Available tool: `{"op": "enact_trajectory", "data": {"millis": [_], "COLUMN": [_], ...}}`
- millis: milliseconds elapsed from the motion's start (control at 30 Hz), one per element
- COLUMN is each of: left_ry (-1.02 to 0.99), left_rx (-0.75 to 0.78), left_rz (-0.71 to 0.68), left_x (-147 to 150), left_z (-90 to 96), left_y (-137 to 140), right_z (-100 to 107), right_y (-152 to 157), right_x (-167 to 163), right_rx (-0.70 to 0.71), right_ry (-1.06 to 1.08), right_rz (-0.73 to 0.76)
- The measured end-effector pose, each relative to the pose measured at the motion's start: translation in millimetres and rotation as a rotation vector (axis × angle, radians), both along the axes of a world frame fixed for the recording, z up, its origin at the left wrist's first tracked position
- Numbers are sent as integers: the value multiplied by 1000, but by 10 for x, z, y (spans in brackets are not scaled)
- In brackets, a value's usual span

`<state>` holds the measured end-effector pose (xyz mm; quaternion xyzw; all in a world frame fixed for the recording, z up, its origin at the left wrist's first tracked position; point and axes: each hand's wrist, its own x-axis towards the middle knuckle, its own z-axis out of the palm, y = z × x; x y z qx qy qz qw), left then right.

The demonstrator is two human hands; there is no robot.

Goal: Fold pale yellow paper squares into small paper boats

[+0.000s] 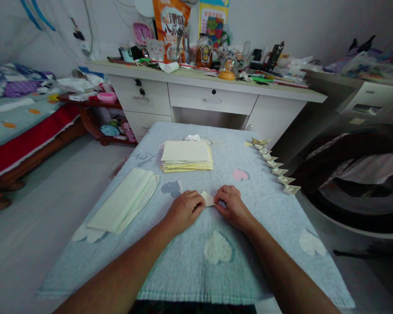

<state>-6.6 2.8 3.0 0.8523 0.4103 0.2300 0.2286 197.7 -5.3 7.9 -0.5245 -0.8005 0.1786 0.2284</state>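
Between my two hands is a small folded piece of pale paper (207, 199), its pointed top showing above the cloth. The fingers of my left hand (187, 208) pinch its left corner. On the other side, my right hand (232, 204) grips the right corner between thumb and fingers. Beyond them lies a stack of cream and yellow paper sheets (186, 151). Left of my left arm rests a pile of larger pale-green paper (122, 201). A row of several folded paper pieces with pointed ends (278, 171) runs along the table's right edge.
A blue cloth with heart patterns covers the table (170, 274). Behind it stands a white desk (212, 93) crowded with a jar (204, 51), snack bag (170, 30) and clutter. At right is a front-loading washing machine (356, 174); at left, a bed (29, 131).
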Motion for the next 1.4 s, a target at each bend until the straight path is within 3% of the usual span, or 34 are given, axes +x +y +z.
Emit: {"op": "enact_trajectory", "data": {"millis": [233,567,1400], "left_ry": [25,110,252], "left_rx": [23,-20,52], "left_rz": [108,312,374], "left_x": [-20,-30,0], "left_z": [4,8,40], "left_y": [8,19,-17], "right_z": [-10,-16,-63], "right_y": [5,49,71], "right_x": [23,-72,-153], "right_rx": [8,-91,-66], "right_ry": [2,-65,-111], "right_rz": [-9,-166,-301]}}
